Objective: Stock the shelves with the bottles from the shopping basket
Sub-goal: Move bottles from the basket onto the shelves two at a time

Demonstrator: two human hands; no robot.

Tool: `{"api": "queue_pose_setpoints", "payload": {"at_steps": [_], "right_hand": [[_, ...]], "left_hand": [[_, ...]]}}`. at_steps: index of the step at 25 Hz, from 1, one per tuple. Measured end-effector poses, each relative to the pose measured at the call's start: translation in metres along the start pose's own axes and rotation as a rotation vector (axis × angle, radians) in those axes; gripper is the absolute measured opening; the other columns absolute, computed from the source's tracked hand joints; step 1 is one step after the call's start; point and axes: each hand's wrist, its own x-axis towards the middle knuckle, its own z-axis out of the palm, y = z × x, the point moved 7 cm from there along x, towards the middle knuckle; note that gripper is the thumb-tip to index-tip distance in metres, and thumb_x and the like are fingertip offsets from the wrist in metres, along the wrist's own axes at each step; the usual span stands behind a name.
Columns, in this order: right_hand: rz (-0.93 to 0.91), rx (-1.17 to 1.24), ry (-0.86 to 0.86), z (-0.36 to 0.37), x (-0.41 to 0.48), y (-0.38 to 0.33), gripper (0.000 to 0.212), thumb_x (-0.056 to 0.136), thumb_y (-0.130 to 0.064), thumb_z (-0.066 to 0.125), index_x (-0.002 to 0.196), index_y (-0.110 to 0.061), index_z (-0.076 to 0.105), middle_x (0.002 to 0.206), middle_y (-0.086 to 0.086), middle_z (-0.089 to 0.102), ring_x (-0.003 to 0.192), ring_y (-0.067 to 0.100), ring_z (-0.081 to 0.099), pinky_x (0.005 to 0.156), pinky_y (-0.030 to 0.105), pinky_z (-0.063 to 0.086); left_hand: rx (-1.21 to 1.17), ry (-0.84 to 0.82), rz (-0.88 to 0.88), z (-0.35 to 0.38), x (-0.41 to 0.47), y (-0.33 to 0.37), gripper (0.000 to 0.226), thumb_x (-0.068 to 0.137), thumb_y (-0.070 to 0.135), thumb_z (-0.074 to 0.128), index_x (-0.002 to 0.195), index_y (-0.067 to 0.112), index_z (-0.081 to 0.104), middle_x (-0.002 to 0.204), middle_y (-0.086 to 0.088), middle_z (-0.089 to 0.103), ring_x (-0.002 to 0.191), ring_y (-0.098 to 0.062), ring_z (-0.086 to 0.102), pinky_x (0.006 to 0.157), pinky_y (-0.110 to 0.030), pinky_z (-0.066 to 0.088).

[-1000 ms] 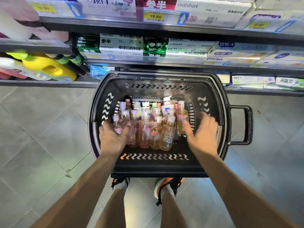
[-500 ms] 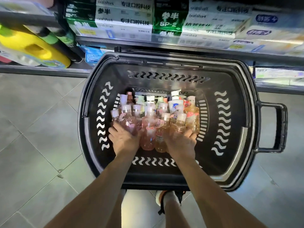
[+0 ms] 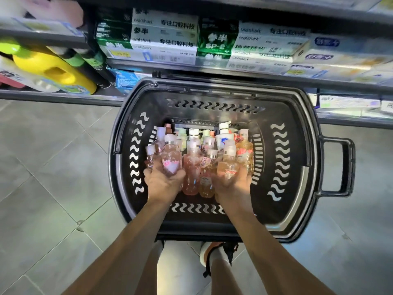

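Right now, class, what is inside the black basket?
Inside the basket stand many small bottles, pink and amber, plus one white pump bottle. The left hand grips a pink bottle, the right hand an amber bottle. What lies under them is covered.

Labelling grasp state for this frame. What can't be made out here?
All head view:
- Bottle count in the shopping basket: back rows overlap.
- Finger wrap of the left hand and right hand: hidden behind the pink bottle and amber bottle they grip.
- Bottle label text: too small, blurred.
- Pink item at top left: blurred, cut off by the top edge.
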Motion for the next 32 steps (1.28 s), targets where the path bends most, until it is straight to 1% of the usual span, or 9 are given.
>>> {"api": "queue_pose_setpoints", "payload": {"at_steps": [2, 4, 8, 12, 15, 17, 21, 27, 32], "right_hand": [[-0.055, 0.081, -0.108, -0.014, -0.014, -0.023, 0.07, 0.084, -0.043, 0.07, 0.144, -0.039, 0.035, 0.127, -0.001, 0.058, 0.111, 0.017, 0.063, 0.095, 0.038, 0.057], [-0.049, 0.281, -0.115, -0.051, -0.039, -0.059, 0.074, 0.072, -0.047, 0.076, 0.135, -0.055, 0.037, 0.119, -0.007, 0.069, 0.109, 0.019, 0.07, 0.097, 0.049, 0.057], [-0.179, 0.469, -0.11, -0.136, -0.096, -0.148, 0.063, 0.086, -0.021, 0.078, 0.137, -0.036, 0.045, 0.109, -0.018, 0.072, 0.1, 0.0, 0.069, 0.096, 0.033, 0.057], [-0.403, 0.562, -0.006, -0.243, -0.171, -0.247, 0.056, 0.085, -0.011, 0.081, 0.122, -0.038, 0.049, 0.095, -0.031, 0.07, 0.087, -0.008, 0.067, 0.079, 0.011, 0.049], [-0.574, 0.588, 0.033, -0.322, -0.244, -0.317, 0.059, 0.079, -0.013, 0.086, 0.123, -0.032, 0.051, 0.094, -0.039, 0.065, 0.087, -0.015, 0.063, 0.076, 0.001, 0.042], [-0.66, 0.611, 0.057, -0.362, -0.28, -0.351, 0.061, 0.078, -0.015, 0.088, 0.126, -0.028, 0.051, 0.096, -0.039, 0.065, 0.086, -0.014, 0.062, 0.074, 0.001, 0.042], [-0.878, 0.659, 0.101, -0.445, -0.36, -0.428, 0.061, 0.079, -0.011, 0.086, 0.125, -0.031, 0.051, 0.091, -0.026, 0.071, 0.078, -0.006, 0.064, 0.075, 0.008, 0.046], [-1.188, 0.734, 0.111, -0.532, -0.457, -0.508, 0.061, 0.078, -0.01, 0.086, 0.129, -0.021, 0.054, 0.088, -0.018, 0.071, 0.076, -0.006, 0.063, 0.076, 0.008, 0.046], [-1.345, 0.777, 0.031, -0.568, -0.517, -0.553, 0.06, 0.078, -0.012, 0.087, 0.125, -0.023, 0.052, 0.096, -0.008, 0.072, 0.079, 0.0, 0.066, 0.079, 0.017, 0.051]], "left_hand": [[-0.169, -0.085, 0.099, -0.006, -0.033, 0.035, 0.055, 0.086, 0.002, 0.072, 0.131, 0.022, 0.049, 0.099, -0.004, 0.069, 0.081, -0.008, 0.072, 0.089, -0.04, 0.06], [-0.277, -0.158, 0.151, -0.017, -0.067, 0.074, 0.055, 0.087, -0.003, 0.069, 0.129, 0.027, 0.051, 0.09, -0.006, 0.072, 0.071, -0.02, 0.07, 0.067, -0.039, 0.061], [-0.316, -0.214, 0.308, -0.052, -0.139, 0.165, 0.052, 0.085, -0.003, 0.07, 0.125, 0.025, 0.051, 0.091, -0.001, 0.075, 0.073, -0.017, 0.07, 0.066, -0.034, 0.058], [-0.3, -0.217, 0.503, -0.104, -0.238, 0.276, 0.049, 0.075, 0.011, 0.071, 0.115, 0.033, 0.054, 0.102, -0.005, 0.075, 0.089, -0.031, 0.071, 0.079, -0.049, 0.059], [-0.284, -0.187, 0.702, -0.146, -0.327, 0.359, 0.047, 0.073, 0.004, 0.072, 0.111, 0.024, 0.052, 0.089, 0.004, 0.071, 0.075, -0.011, 0.064, 0.069, -0.027, 0.053], [-0.276, -0.155, 0.805, -0.166, -0.38, 0.404, 0.048, 0.076, -0.005, 0.076, 0.11, 0.019, 0.05, 0.085, 0.014, 0.07, 0.073, 0.0, 0.062, 0.069, -0.015, 0.05], [-0.239, 0.04, 1.025, -0.221, -0.495, 0.488, 0.045, 0.067, 0.032, 0.075, 0.103, 0.029, 0.049, 0.088, 0.015, 0.067, 0.075, 0.01, 0.059, 0.072, -0.01, 0.046], [-0.281, 0.197, 1.286, -0.277, -0.63, 0.564, 0.047, 0.082, -0.003, 0.075, 0.115, 0.016, 0.048, 0.095, 0.013, 0.062, 0.074, 0.016, 0.058, 0.073, -0.01, 0.046], [-0.354, 0.345, 1.376, -0.323, -0.7, 0.586, 0.049, 0.074, 0.01, 0.08, 0.111, 0.024, 0.051, 0.1, 0.007, 0.068, 0.081, 0.003, 0.065, 0.078, -0.017, 0.052]]}}
